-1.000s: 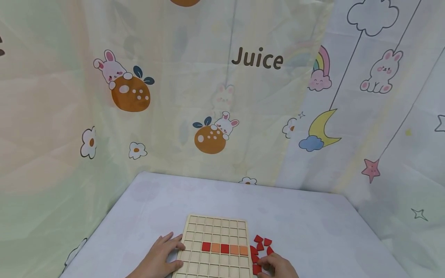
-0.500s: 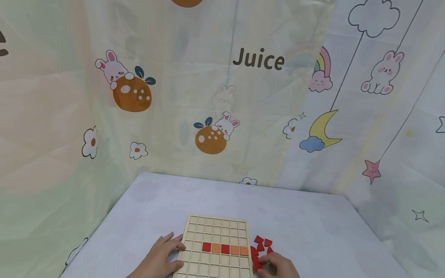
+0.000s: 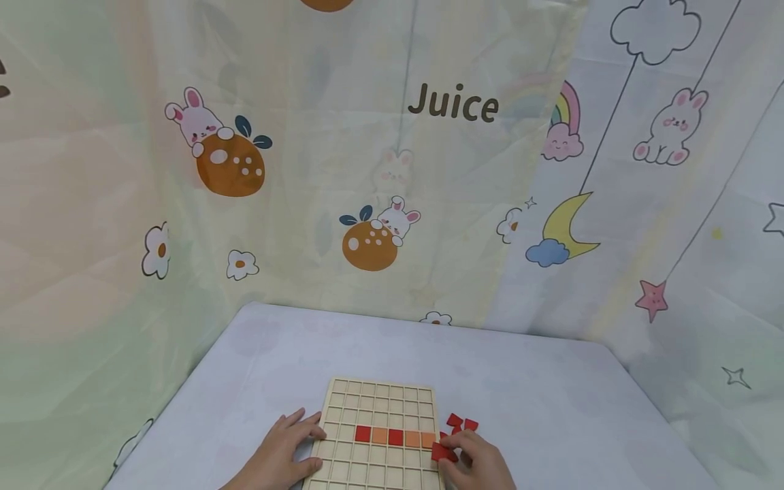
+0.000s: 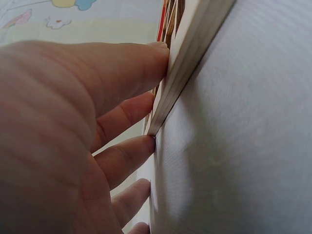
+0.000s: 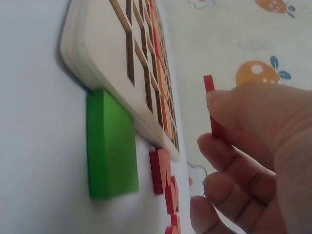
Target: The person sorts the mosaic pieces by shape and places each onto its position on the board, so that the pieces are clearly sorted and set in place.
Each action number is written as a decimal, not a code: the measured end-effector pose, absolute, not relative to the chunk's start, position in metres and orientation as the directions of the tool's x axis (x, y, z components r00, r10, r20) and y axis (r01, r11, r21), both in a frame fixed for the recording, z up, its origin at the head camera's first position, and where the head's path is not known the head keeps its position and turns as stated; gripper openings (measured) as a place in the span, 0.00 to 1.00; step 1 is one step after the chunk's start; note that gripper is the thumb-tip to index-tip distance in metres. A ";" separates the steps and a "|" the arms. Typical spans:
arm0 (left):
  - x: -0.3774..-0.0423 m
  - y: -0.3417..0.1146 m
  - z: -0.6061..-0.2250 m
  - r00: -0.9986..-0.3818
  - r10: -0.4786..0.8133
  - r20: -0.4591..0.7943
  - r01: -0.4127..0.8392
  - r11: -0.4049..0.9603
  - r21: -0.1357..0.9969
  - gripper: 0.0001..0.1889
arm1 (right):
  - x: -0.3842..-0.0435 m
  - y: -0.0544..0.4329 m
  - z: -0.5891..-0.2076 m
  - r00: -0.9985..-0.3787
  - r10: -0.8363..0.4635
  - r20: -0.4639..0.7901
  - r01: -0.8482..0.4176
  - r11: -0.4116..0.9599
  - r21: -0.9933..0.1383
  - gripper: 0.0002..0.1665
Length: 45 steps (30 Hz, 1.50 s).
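Note:
My right hand pinches a flat red square tile between thumb and fingers, over the right edge of a wooden grid board. In the right wrist view the tile stands edge-on, apart from the board. My left hand rests against the board's left side with its fingers spread. The left wrist view shows its thumb touching the board's rim. Two red and several orange tiles lie in one row of the grid.
Loose red pieces lie on the white-covered table right of the board, partly hidden by my right hand. A green block stands beside the board in the right wrist view. A printed curtain hangs behind the table.
My right hand has picked up the red tile from the loose pieces and moved it left and up to the board's right edge. My left hand and the board have stayed in place.

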<state>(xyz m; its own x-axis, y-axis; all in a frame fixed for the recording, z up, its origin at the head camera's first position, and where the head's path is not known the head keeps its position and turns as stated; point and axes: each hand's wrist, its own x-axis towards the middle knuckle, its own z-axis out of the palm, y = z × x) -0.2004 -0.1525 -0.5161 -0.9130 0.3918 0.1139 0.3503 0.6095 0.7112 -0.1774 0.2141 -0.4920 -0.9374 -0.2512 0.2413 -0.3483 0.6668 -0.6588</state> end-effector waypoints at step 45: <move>-0.202 -0.159 -0.519 -0.887 0.436 0.155 0.407 0.575 0.710 0.09 | -0.210 0.137 -0.486 -0.936 -0.265 0.234 -0.353 0.725 -0.591 0.10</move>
